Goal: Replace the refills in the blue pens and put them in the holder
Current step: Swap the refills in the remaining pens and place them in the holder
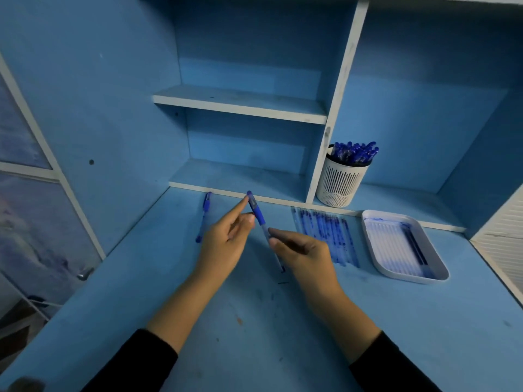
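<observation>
Blue pen [259, 215] tilted midair; spare pen [204, 216] lying left; white holder [339, 182] pen-filled

The bench [254, 335] is matt blue painted board, scuffed and ink-smudged. At 1 o'clock, the holder [339, 182] is matt white plastic, slotted and perforated. At 3 o'clock, the tray [410, 277] is glossy white plastic with a ribbed floor. The pen [259, 215] at centre has a clear plastic barrel and an opaque blue cap. The sleeves [135, 363] are matt black cloth.
</observation>
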Demonstrator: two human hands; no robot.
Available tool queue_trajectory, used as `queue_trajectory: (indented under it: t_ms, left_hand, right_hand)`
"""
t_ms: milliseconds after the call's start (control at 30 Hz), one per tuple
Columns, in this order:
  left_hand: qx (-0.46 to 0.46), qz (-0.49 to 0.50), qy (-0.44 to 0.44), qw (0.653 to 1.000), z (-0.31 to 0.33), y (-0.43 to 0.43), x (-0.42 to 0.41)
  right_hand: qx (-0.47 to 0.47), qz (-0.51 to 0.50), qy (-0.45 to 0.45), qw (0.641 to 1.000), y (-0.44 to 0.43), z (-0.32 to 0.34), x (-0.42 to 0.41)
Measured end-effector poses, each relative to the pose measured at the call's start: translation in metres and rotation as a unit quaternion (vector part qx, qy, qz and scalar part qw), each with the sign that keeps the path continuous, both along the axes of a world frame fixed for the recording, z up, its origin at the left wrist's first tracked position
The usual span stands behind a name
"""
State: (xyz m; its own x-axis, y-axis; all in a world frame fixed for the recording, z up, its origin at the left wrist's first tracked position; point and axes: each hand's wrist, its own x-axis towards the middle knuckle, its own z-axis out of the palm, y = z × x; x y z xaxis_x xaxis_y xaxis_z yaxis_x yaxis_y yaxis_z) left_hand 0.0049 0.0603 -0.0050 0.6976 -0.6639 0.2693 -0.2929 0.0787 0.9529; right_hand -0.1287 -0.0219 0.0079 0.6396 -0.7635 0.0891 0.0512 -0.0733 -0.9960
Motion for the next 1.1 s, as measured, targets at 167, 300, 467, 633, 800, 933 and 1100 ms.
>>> queue_trajectory:
  t_ms: [167, 300, 467, 633, 800, 933, 1100]
  left_hand:
    - [-0.073, -0.035, 0.1, 0.992, 0.005, -0.01, -0.025]
    - [-0.105, -0.03, 0.129, 0.986, 0.01, -0.011, -0.033]
    - [-0.045, -0.08, 0.065, 0.994, 0.009, -0.009, -0.038]
    - [0.001, -0.128, -0.003, 0.992, 0.001, -0.009, -0.045]
    - [0.053, -0.103, -0.09, 0.989, -0.01, -0.01, -0.041]
    - [0.042, -0.11, -0.105, 0.988, -0.015, -0.013, -0.039]
    - [0.002, -0.128, -0.096, 0.987, -0.017, -0.012, -0.034]
  right_hand:
    - [-0.007, 0.005, -0.024, 1.0, 0.008, 0.0, -0.017]
    - [-0.03, -0.008, -0.043, 0.999, 0.006, 0.001, -0.024]
    - [-0.033, -0.068, -0.117, 0.99, -0.01, 0.009, -0.03]
    - [-0.074, -0.069, -0.097, 0.99, -0.018, 0.01, -0.032]
    - [-0.079, -0.104, -0.06, 0.99, -0.025, 0.001, -0.032]
    - [-0.047, -0.113, -0.078, 0.989, -0.023, -0.002, -0.031]
    - [-0.035, -0.095, -0.115, 0.988, -0.021, -0.001, -0.03]
